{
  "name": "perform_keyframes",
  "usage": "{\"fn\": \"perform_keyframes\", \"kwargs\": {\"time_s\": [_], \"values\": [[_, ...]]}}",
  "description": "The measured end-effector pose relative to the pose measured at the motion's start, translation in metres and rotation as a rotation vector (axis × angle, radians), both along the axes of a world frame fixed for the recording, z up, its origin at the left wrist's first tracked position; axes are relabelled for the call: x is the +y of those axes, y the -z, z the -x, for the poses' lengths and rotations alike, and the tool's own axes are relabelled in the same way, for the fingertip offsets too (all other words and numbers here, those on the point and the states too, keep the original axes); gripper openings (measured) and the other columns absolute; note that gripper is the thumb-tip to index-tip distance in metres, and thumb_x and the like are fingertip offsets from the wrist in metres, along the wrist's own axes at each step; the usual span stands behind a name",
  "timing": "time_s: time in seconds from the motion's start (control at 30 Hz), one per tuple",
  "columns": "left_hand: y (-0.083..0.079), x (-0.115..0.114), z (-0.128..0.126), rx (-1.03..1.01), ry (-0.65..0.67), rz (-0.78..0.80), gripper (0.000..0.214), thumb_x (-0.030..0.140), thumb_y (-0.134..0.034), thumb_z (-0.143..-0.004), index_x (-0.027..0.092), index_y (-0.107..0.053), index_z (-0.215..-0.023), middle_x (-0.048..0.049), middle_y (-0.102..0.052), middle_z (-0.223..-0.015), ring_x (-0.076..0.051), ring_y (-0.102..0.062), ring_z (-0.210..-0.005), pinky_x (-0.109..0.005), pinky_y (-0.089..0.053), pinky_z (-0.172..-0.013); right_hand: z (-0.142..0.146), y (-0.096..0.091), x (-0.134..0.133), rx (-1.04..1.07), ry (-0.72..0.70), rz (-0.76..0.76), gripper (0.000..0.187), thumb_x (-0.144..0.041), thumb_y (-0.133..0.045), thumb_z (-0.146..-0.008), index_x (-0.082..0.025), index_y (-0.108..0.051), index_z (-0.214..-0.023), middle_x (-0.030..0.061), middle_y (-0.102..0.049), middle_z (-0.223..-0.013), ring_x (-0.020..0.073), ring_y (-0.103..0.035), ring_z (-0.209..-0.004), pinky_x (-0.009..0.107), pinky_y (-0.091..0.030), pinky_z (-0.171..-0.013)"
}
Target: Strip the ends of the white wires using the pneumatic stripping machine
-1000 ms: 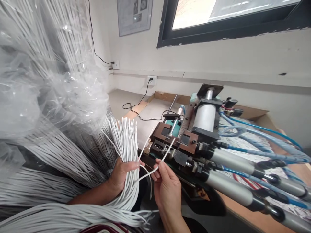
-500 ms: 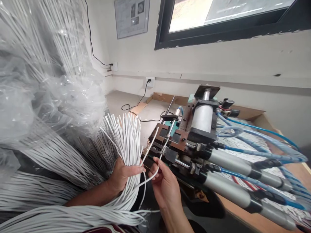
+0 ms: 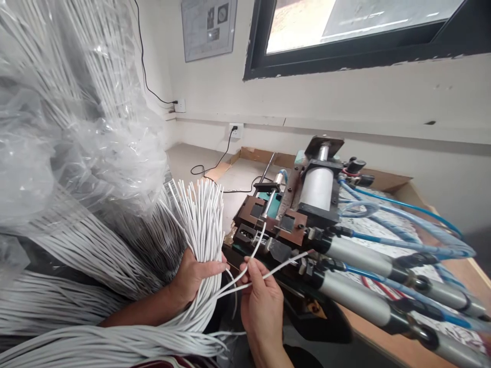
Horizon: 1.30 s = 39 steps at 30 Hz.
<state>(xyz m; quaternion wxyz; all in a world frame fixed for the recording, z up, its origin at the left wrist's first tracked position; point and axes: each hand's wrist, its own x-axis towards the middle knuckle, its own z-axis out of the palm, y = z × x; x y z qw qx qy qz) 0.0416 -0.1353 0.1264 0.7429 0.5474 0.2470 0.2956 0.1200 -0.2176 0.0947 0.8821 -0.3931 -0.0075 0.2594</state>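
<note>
My left hand [image 3: 195,276] is wrapped round a thick bundle of white cables [image 3: 203,220], whose cut ends point up. Between the thumb and fingers of my right hand [image 3: 263,301] is a single white cable [image 3: 258,248]; its upper end reaches the jaws of a pneumatic machine [image 3: 268,232]. A second cable [image 3: 286,265] lies across my right fingers and slants to the right. Its tip looks reddish, in front of the machine's lower cylinder. Both cables curve back toward the bundle. The fingertips of my left hand are partly hidden behind the bundle.
Large cable bundles in clear plastic [image 3: 115,153] fill the left side. Silver air cylinders [image 3: 356,296] and blue hoses [image 3: 406,240] stretch to the right over a wooden tray [image 3: 387,347]. A black power cord [image 3: 230,148] runs from the wall socket to the table.
One cable has left the jaws and now slants right across my right hand. The other cable has come from beside the bundle to the jaws, held by my right hand. My left hand stays put.
</note>
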Motion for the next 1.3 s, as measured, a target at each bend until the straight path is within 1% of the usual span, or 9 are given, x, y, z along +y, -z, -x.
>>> {"fn": "perform_keyframes", "kwargs": {"time_s": [0.17,0.33,0.43,0.57,0.63,0.7,0.83,1.07,1.3], "values": [[-0.005,-0.002,-0.002,0.003,-0.035,0.045,0.024,0.018,-0.071,-0.049,0.014,-0.065,-0.072,-0.0007,-0.066,-0.059,-0.015,-0.059,-0.055,-0.025,-0.044,-0.055,-0.007,-0.007,0.002,0.129,-0.053,-0.015,0.025,-0.029,-0.080,-0.050,-0.015,-0.064,-0.063,-0.0020,-0.055,-0.052,0.0060,-0.040,-0.044,0.018,-0.032,-0.041],[-0.015,-0.005,-0.002,0.012,-0.061,0.033,0.017,0.018,-0.069,-0.046,0.013,-0.063,-0.061,0.0010,-0.062,-0.052,-0.013,-0.054,-0.048,-0.024,-0.043,-0.049,-0.015,-0.006,0.005,0.179,-0.082,-0.016,0.024,-0.025,-0.081,-0.048,-0.015,-0.065,-0.063,-0.0016,-0.056,-0.054,0.0073,-0.043,-0.046,0.019,-0.033,-0.042],[-0.013,-0.006,-0.003,0.010,-0.045,0.033,0.014,0.017,-0.070,-0.047,0.013,-0.062,-0.059,0.0003,-0.062,-0.053,-0.013,-0.054,-0.050,-0.024,-0.044,-0.051,-0.015,-0.007,0.005,0.111,-0.206,-0.031,0.027,-0.033,-0.077,-0.056,-0.014,-0.067,-0.073,-0.0037,-0.050,-0.052,0.0069,-0.040,-0.045,0.020,-0.033,-0.044],[-0.006,-0.007,-0.004,-0.059,0.019,0.044,0.025,0.010,-0.068,-0.049,0.014,-0.065,-0.073,-0.0006,-0.066,-0.064,-0.016,-0.058,-0.060,-0.027,-0.047,-0.060,-0.010,-0.009,0.003,-0.113,-0.407,-0.029,0.029,-0.039,-0.073,-0.063,-0.013,-0.069,-0.075,-0.0037,-0.047,-0.050,0.0094,-0.041,-0.049,0.024,-0.037,-0.052],[-0.005,-0.007,-0.004,-0.082,0.038,0.021,0.032,0.007,-0.068,-0.048,0.015,-0.065,-0.079,-0.0005,-0.067,-0.068,-0.016,-0.058,-0.063,-0.027,-0.047,-0.061,-0.007,-0.008,0.001,-0.239,-0.369,0.014,0.025,-0.038,-0.073,-0.064,-0.013,-0.068,-0.070,-0.0016,-0.052,-0.054,0.0113,-0.044,-0.054,0.026,-0.038,-0.055],[-0.006,-0.007,-0.004,-0.072,0.048,-0.001,0.028,0.007,-0.067,-0.048,0.014,-0.065,-0.075,-0.0005,-0.066,-0.066,-0.016,-0.057,-0.060,-0.026,-0.047,-0.059,-0.003,-0.004,-0.001,-0.311,-0.254,0.062,0.023,-0.037,-0.071,-0.067,-0.014,-0.067,-0.069,-0.0017,-0.053,-0.055,0.0113,-0.044,-0.054,0.025,-0.037,-0.055],[-0.009,-0.005,-0.003,-0.005,0.014,-0.013,0.012,0.011,-0.068,-0.049,0.012,-0.063,-0.061,-0.0006,-0.061,-0.054,-0.013,-0.054,-0.051,-0.024,-0.043,-0.051,0.003,-0.002,-0.003,-0.207,-0.061,0.068,0.024,-0.038,-0.071,-0.067,-0.016,-0.064,-0.074,-0.0002,-0.058,-0.061,0.0096,-0.044,-0.052,0.023,-0.036,-0.051],[-0.013,-0.003,-0.006,-0.003,-0.004,0.068,0.022,0.016,-0.069,-0.049,0.013,-0.065,-0.071,-0.0017,-0.065,-0.057,-0.016,-0.059,-0.051,-0.025,-0.045,-0.050,0.001,-0.002,0.000,0.027,-0.039,0.019,0.029,-0.036,-0.076,-0.057,-0.016,-0.061,-0.071,-0.0023,-0.055,-0.056,0.0065,-0.040,-0.044,0.019,-0.032,-0.043],[-0.016,-0.002,-0.010,0.022,-0.039,-0.020,0.011,0.015,-0.068,-0.051,0.012,-0.062,-0.059,0.0009,-0.060,-0.051,-0.011,-0.051,-0.047,-0.022,-0.042,-0.048,-0.007,-0.001,0.004,0.099,-0.052,0.030,0.028,-0.033,-0.076,-0.054,-0.015,-0.060,-0.067,-0.0031,-0.053,-0.052,0.0060,-0.039,-0.042,0.018,-0.029,-0.040]]}}
